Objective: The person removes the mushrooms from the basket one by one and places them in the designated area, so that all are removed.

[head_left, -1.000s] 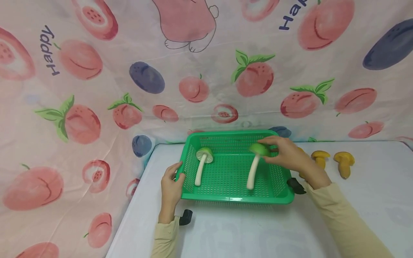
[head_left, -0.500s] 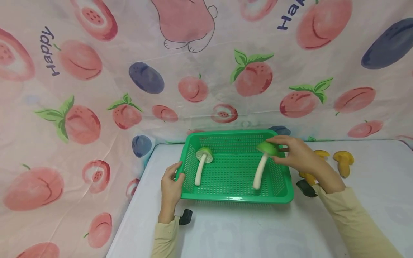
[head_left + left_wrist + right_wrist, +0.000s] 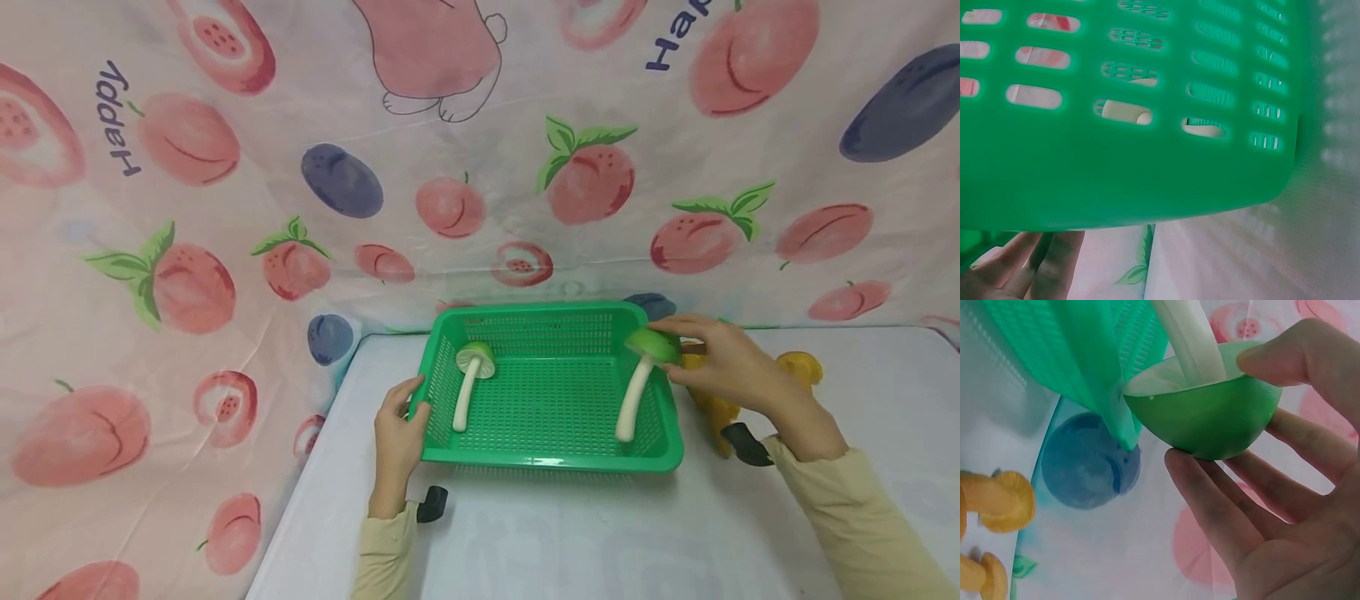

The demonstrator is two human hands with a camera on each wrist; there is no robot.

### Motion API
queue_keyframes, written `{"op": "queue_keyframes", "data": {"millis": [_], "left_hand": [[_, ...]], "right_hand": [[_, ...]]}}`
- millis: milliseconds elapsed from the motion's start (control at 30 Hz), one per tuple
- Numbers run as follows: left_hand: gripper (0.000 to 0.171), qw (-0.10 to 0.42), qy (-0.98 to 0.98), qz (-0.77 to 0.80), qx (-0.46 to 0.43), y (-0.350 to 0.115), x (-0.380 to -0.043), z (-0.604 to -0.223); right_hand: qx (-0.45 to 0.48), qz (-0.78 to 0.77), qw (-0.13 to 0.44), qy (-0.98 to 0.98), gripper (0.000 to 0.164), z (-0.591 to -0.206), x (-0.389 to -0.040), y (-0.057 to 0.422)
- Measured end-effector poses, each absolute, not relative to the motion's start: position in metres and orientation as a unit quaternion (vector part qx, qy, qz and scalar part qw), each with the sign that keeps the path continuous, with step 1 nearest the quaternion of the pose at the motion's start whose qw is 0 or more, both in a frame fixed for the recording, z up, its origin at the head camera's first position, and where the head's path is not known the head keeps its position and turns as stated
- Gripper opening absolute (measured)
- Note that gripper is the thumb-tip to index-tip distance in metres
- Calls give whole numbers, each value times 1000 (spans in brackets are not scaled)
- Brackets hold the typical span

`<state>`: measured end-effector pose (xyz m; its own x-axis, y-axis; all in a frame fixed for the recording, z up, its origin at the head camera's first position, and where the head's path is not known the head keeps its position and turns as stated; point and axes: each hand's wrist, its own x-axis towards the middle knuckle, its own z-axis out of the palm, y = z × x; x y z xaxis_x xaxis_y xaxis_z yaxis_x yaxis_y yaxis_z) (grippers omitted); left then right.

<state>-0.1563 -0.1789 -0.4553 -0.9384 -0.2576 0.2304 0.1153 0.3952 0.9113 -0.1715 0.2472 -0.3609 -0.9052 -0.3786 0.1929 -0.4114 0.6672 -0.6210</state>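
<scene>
A green plastic basket [image 3: 551, 463] with mesh walls stands in the middle of the head view. My left hand [image 3: 399, 433] grips its left rim, thumb on top; in the left wrist view the fingers [image 3: 1054, 265] show beneath that rim. My right hand [image 3: 727, 367] pinches the green cap of a toy mushroom [image 3: 1204, 422] between thumb and fingertips. That mushroom's white stem [image 3: 634, 400] slants down over the basket's right end, its cap overlapping the right rim in the head view. Another green-capped mushroom [image 3: 465, 396] lies inside at the left.
Yellow mushrooms [image 3: 802, 367] lie on the white table [image 3: 570, 542] right of the basket, partly hidden by my right arm; two show in the right wrist view, one with a rounded cap [image 3: 1013, 501]. A fruit-printed cloth [image 3: 480, 192] hangs behind and at the left.
My right hand has moved right with the mushroom, from over the basket's inside to its right rim, and now covers more of the yellow mushrooms. The left hand and the basket stay put.
</scene>
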Motion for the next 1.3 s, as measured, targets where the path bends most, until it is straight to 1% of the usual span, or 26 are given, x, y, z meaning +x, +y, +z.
{"op": "queue_keyframes", "data": {"millis": [333, 767, 1067, 1200, 1300], "left_hand": [[41, 170, -819, -546, 40, -179, -156, -453], [42, 174, -821, -542, 41, -179, -157, -455], [41, 176, -820, -544, 40, -180, -157, -457], [40, 176, -817, -548, 39, -180, -157, -457], [40, 177, -814, -552, 38, -180, -157, -458]], "right_hand": [[198, 340, 33, -919, 54, -364, -168, 266], [189, 355, 30, -915, 59, -362, -165, 282], [152, 369, 5, -917, 58, -364, -162, 297], [151, 360, 19, -920, 58, -365, -162, 303], [155, 352, 41, -922, 60, -365, -162, 308]]}}
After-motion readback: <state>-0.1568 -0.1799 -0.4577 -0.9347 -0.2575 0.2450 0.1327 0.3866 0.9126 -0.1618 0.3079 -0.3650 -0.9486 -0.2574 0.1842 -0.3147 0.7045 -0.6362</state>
